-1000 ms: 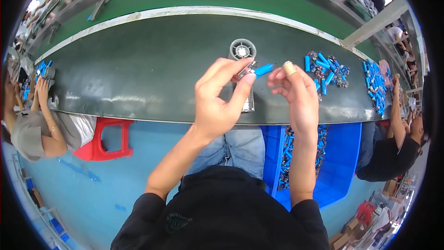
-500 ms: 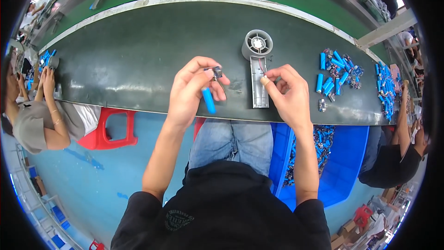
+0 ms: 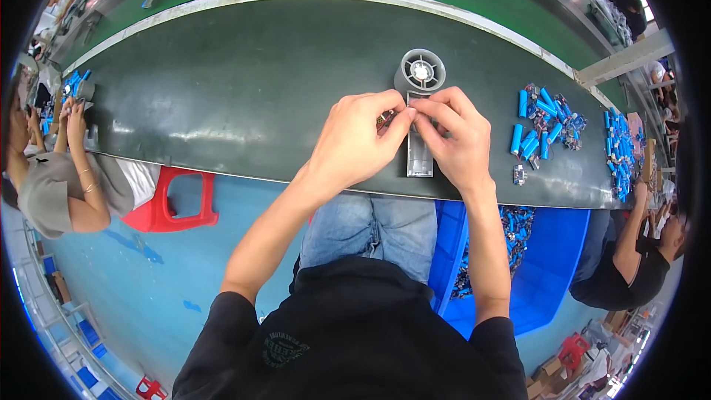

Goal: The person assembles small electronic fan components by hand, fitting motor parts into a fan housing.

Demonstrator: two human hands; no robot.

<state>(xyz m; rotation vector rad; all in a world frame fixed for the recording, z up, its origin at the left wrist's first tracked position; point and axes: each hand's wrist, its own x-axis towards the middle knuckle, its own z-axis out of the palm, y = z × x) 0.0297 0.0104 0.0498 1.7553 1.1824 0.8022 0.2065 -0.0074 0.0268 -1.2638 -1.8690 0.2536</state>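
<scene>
A grey handheld fan housing lies on the dark green bench, its round fan head (image 3: pixel 420 72) away from me and its open handle (image 3: pixel 420 159) toward me. Over the upper handle my two hands meet, fingertips close together. My left hand (image 3: pixel 363 137) is closed on a small circuit board (image 3: pixel 384 120), mostly hidden by the fingers; the blue battery cell attached to it is out of sight behind the hand. My right hand (image 3: pixel 455 133) pinches at the thin wire from the fan head, which the fingers cover now.
Blue cells with circuit boards (image 3: pixel 544 126) lie in a pile to the right, with a single board (image 3: pixel 520 175) nearer me. A blue bin (image 3: pixel 552 267) stands below the bench edge at right. Co-workers sit on both sides; a red stool (image 3: pixel 174 200) is at left.
My left hand has moved right and a little up with the circuit board, to meet my right hand over the handle. The right hand has shifted slightly up and left.
</scene>
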